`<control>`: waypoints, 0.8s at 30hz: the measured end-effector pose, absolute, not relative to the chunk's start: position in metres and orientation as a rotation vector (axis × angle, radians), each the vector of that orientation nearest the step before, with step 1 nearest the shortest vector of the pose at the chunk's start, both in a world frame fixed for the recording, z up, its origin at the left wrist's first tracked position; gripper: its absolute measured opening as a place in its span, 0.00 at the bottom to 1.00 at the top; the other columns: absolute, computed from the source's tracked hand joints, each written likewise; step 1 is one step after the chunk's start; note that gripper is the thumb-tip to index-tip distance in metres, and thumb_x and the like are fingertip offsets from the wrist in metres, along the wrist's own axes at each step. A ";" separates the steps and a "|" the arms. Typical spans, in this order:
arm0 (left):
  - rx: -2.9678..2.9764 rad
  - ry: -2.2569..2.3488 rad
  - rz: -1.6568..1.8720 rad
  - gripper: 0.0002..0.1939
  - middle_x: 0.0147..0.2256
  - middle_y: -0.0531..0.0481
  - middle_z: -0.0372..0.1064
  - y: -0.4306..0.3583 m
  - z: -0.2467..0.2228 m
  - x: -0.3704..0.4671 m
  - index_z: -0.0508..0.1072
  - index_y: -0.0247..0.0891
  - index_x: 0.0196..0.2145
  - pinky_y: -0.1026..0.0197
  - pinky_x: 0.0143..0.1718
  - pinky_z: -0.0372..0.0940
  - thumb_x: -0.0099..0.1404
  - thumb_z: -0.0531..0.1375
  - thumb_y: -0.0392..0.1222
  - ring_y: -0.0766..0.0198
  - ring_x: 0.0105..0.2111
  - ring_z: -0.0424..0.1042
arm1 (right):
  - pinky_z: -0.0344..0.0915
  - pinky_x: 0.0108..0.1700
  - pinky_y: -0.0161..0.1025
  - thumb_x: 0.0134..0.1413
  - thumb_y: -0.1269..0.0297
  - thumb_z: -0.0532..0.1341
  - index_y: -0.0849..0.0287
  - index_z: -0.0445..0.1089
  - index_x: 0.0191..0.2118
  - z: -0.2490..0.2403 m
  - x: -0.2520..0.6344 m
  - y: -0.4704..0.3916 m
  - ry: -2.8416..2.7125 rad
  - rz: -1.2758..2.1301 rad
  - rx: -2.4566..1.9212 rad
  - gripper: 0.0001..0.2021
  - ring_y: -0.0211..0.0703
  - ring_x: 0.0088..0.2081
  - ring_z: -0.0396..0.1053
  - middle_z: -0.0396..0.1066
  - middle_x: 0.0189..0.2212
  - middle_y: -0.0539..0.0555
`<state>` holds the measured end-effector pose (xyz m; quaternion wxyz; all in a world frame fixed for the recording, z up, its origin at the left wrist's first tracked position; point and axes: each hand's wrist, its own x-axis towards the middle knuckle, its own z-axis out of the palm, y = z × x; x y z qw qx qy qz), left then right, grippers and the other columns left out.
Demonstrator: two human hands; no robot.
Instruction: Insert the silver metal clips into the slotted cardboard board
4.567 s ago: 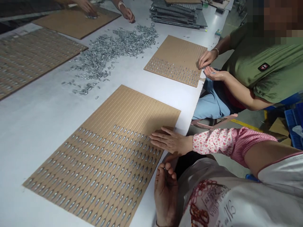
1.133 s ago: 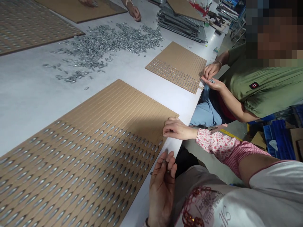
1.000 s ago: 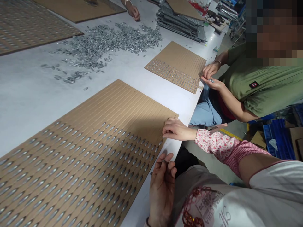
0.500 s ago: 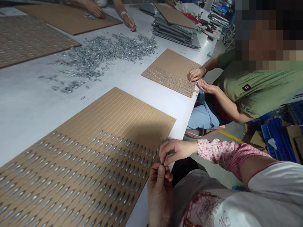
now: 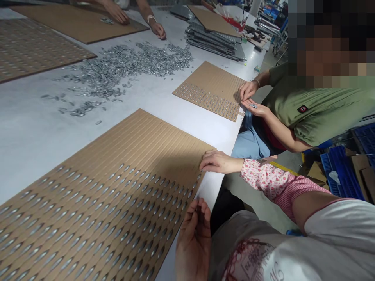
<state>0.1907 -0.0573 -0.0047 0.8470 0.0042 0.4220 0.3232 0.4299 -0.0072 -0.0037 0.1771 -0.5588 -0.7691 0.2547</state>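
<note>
My right hand [image 5: 216, 161], below a pink patterned sleeve, rests at the right edge of a grooved brown board [image 5: 140, 132]. Its fingertips are pinched downward on the edge, and a tiny shiny bit of a spindle-shaped metal piece shows beneath them. Lower down, beside the board's near edge, my left hand [image 5: 195, 238] is cupped with curled fingers; what lies inside is hidden. Rows of spindle-shaped metal pieces [image 5: 109, 222] sit in the grooves across the board's lower part. The upper grooves show bare cardboard-coloured surface.
A heap of loose metal pieces [image 5: 125, 64] lies mid-table. A co-worker in a green shirt [image 5: 316, 113] works at a smaller board [image 5: 211, 80], pieces in one palm. Another person's hands [image 5: 158, 30] are at the far side. Stacked panels [image 5: 215, 39] stand behind.
My right hand has left my left fingertips and moved up to the board's edge. My left hand has opened from a pinch into a cup. The green-shirted co-worker's right hand moved towards their palm.
</note>
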 end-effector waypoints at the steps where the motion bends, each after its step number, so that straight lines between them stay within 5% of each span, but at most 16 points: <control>1: -0.011 0.924 0.668 0.14 0.39 0.44 0.76 -0.057 -0.004 0.191 0.79 0.37 0.34 0.62 0.43 0.70 0.60 0.55 0.25 0.61 0.41 0.75 | 0.60 0.43 0.36 0.61 0.63 0.55 0.60 0.73 0.37 -0.005 0.429 -0.007 -2.200 0.707 -1.597 0.10 0.39 0.38 0.65 0.72 0.32 0.54; 8: -0.106 0.984 0.572 0.15 0.38 0.42 0.76 -0.055 0.004 0.195 0.79 0.35 0.37 0.62 0.39 0.72 0.64 0.53 0.28 0.61 0.38 0.76 | 0.57 0.41 0.35 0.59 0.66 0.57 0.61 0.72 0.34 -0.004 0.424 -0.002 -2.279 0.665 -1.607 0.08 0.39 0.34 0.63 0.70 0.27 0.52; 14: -0.144 0.954 0.572 0.18 0.48 0.39 0.72 -0.053 0.014 0.199 0.78 0.36 0.41 0.58 0.47 0.68 0.69 0.47 0.37 0.57 0.48 0.71 | 0.56 0.40 0.35 0.57 0.67 0.58 0.61 0.69 0.31 0.001 0.424 -0.001 -2.253 0.643 -1.647 0.06 0.37 0.31 0.60 0.66 0.24 0.49; 20: -0.027 0.821 0.629 0.21 0.52 0.40 0.69 -0.055 0.012 0.199 0.76 0.37 0.44 0.53 0.53 0.63 0.69 0.48 0.50 0.54 0.55 0.65 | 0.60 0.44 0.35 0.58 0.59 0.60 0.62 0.72 0.39 0.021 0.391 -0.015 -2.292 0.868 -1.273 0.11 0.37 0.37 0.64 0.69 0.33 0.54; 24: 0.070 0.789 0.637 0.19 0.53 0.47 0.68 -0.059 0.002 0.194 0.76 0.43 0.42 0.55 0.55 0.61 0.70 0.47 0.50 0.58 0.57 0.61 | 0.58 0.49 0.40 0.54 0.56 0.62 0.61 0.73 0.36 0.017 0.364 -0.026 -2.425 0.842 -1.175 0.12 0.42 0.43 0.62 0.70 0.36 0.56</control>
